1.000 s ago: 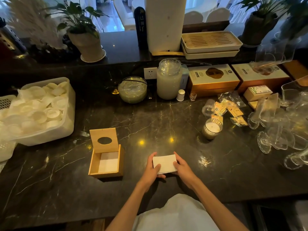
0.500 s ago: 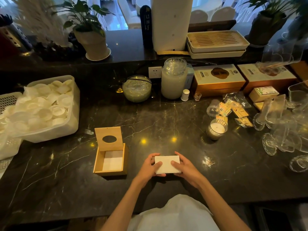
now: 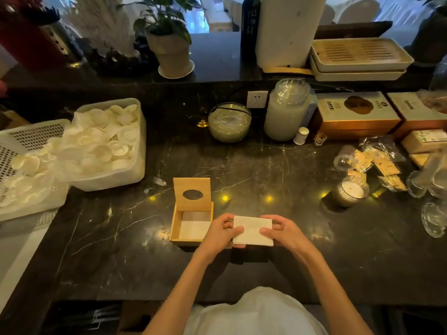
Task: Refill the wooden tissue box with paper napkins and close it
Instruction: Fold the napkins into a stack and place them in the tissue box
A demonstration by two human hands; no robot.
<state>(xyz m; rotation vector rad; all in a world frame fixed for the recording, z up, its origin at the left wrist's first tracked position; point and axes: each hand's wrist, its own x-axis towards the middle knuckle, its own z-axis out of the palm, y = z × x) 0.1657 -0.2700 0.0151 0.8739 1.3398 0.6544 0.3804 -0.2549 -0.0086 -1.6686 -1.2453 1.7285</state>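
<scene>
A small wooden tissue box [image 3: 174, 228] sits on the dark marble counter, its hinged lid [image 3: 192, 194] with an oval hole standing upright at the far side. White paper lies in the bottom of the box. Just right of it, a folded stack of white paper napkins [image 3: 252, 230] is held between both hands. My left hand [image 3: 219, 234] grips the stack's left edge and overlaps the box's right wall. My right hand [image 3: 283, 232] grips the right edge.
A plastic tub of white round pieces [image 3: 106, 143] and a perforated basket [image 3: 21, 151] stand at the left. A glass bowl [image 3: 229, 122], a tall jar [image 3: 286, 110], boxes [image 3: 355, 114], a candle glass [image 3: 350, 193] and glassware [image 3: 430, 189] crowd the back and right.
Both hands have carried the napkin stack a little to the left, so that my left hand now reaches the box's right wall. The box stays open.
</scene>
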